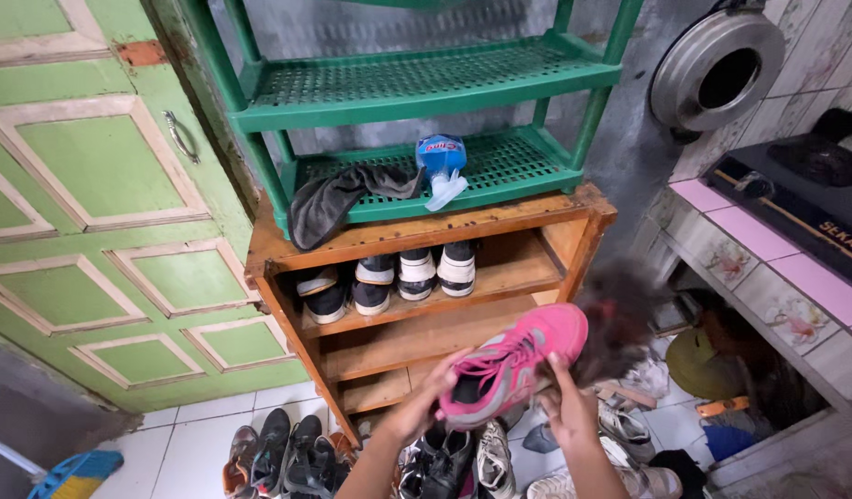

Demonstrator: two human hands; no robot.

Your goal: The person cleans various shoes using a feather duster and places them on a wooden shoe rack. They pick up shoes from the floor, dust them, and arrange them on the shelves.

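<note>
A pink sneaker [509,362] with pink laces is held up in front of a wooden shoe shelf [416,231]. My left hand [424,399] grips its heel end from the left. My right hand [566,407] holds it from below on the right, and a dark brush [620,319], blurred with motion, rises from that hand beside the shoe's toe. The shelf's upper level holds two pairs of black-and-white shoes [389,277]. Its lower levels are bare wood.
A green plastic rack [416,102] stands on the wooden shelf, with a dark cloth [338,199] and a blue spray bottle [441,166]. Several shoes [296,453] lie on the white tiled floor. Green door [93,212] left; tiled counter with stove [795,203] right.
</note>
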